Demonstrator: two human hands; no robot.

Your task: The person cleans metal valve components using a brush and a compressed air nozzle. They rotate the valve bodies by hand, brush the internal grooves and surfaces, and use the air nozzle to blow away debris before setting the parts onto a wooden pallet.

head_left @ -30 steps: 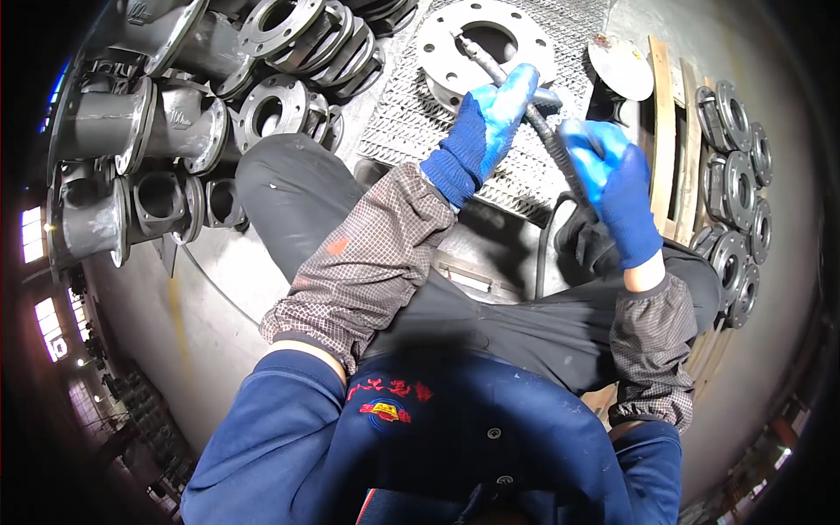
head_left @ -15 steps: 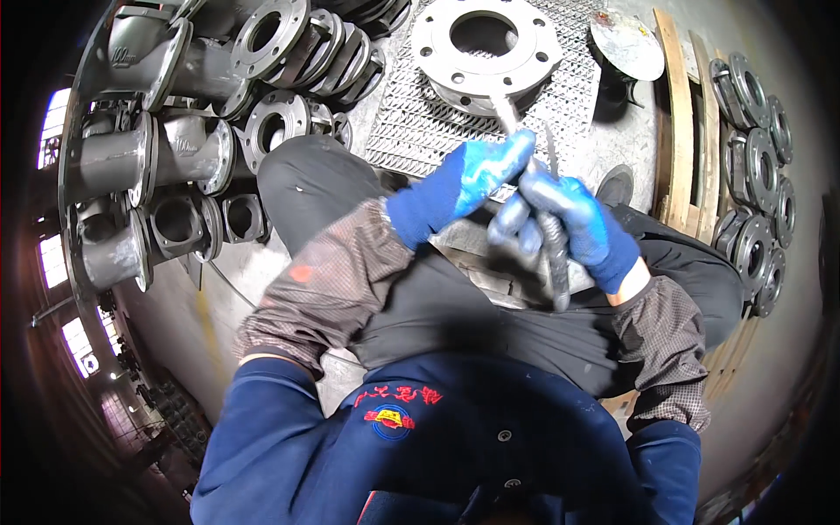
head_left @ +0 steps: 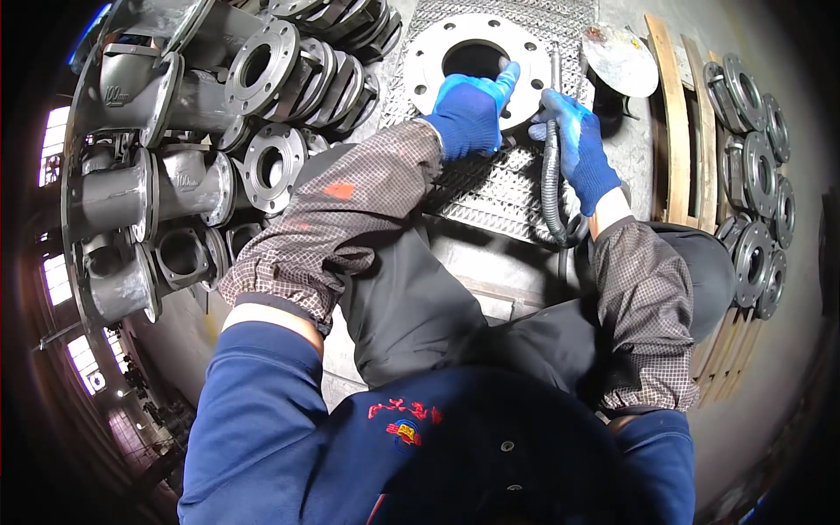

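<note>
One round metal flange (head_left: 477, 61) with a large centre hole and a ring of small bolt holes lies flat near the far edge of a ribbed metal worktop (head_left: 490, 188). The left hand (head_left: 470, 112), in a blue glove, rests on the flange's near rim; its fingers (head_left: 506, 74) are pressed together and stretched forward, the tips at the edge of the centre hole. The right hand (head_left: 577, 144), also gloved in blue, is just beside the flange's right side, its fingers curled shut around one ribbed grey hose (head_left: 551, 175) that runs from the far edge back toward the person; what sits at the hose's far tip is too small to tell. One shallow rusty dish (head_left: 619, 59) lies by the worktop's far right corner. Beyond the right edge, wooden slats (head_left: 674, 114) carry about eight grey flanges (head_left: 757, 175) stood in a row. Beyond the left edge, flanged pipe pieces (head_left: 166, 184) are stacked, roughly a dozen.
</note>
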